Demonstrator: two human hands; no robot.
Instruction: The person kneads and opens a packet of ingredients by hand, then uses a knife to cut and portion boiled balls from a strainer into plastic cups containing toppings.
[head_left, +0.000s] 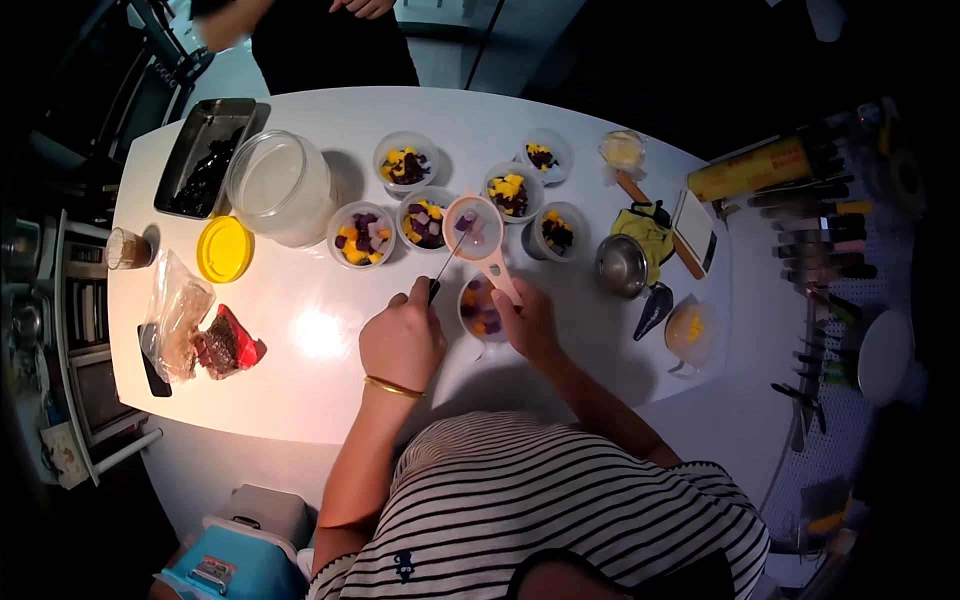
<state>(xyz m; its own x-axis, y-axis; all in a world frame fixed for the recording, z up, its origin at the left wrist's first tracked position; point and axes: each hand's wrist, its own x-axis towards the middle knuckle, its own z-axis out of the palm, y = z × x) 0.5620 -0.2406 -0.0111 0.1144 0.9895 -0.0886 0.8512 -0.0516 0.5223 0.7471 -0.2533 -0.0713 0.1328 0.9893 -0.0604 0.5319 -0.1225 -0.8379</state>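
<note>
Pink scoop: its round bowl [473, 227], with purple pieces inside, is your clock centre, raised in front of you; its handle runs toward 5 o'clock.
Right hand: yours [530, 320], at 5 o'clock, fingers closed around that handle.
Left hand: yours [402, 345], at 7 o'clock, wrapped around the black handle of a slim tool [452, 257], whose thin end reaches the scoop's bowl.
Handling: best hold the scoop level and work the tool lightly inside its rim; a tilt could spill the pieces.
Cup between hands: this near cup [482, 308] sits at 6 o'clock, partly covered by your right hand.
In the way: a filled cup [424, 218] at 9 o'clock and another [510, 192] toward 1 or 2 crowd the scoop, so small movements look safer; touching, you cannot tell from here.
Farther left: a big clear jar [285, 185] between 9 and 10, a yellow lid [225, 250] at 9.
Farther right: a steel bowl [622, 266] between 3 and 4.
Across: a person [335, 50] stands at 11.
</note>
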